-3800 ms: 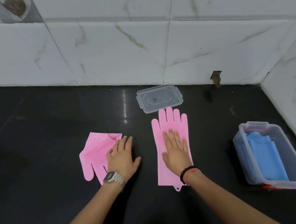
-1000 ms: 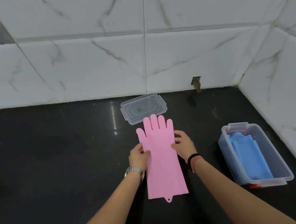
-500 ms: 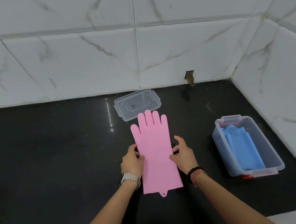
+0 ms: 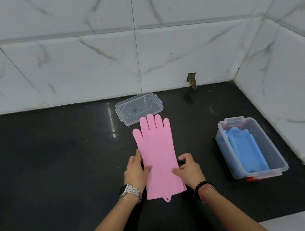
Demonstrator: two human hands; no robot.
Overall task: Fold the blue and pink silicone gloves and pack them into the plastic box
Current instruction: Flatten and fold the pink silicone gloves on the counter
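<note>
Nearest me, two bare forearms reach in from six o'clock over the glossy black stone countertop (image 4: pixel 48 167). The left wrist wears a silver metal link watch (image 4: pixel 129 190); the right wrist carries a black bead bracelet (image 4: pixel 200 185) beside a red thread band.

The left hand (image 4: pixel 135 171) sits at the nine o'clock edge of the flat pink silicone glove (image 4: pixel 158 157), thumb lying on top of the pink surface and fingers curled along its side, pinching the edge. The right hand (image 4: pixel 189 166) mirrors it at the three o'clock edge, thumb on top, fingers loosely bent around the side. Whether a second pink glove lies stacked beneath I cannot tell, though a thin pink edge shows along the lower right side.

The glove lies stretched out at the centre of the counter, cuff with its small hanging tab toward six o'clock, fingers pointing to twelve.

Out at three o'clock, well apart from the hands, stands the clear rectangular plastic box (image 4: pixel 277 159), with the folded blue silicone gloves (image 4: pixel 249 153) lying inside it.

Farther off at twelve o'clock, the clear plastic lid (image 4: pixel 139 108) lies flat, the pink fingertips overlapping its near edge. Behind it rises the white marble-patterned tiled wall (image 4: pixel 83 66).
</note>
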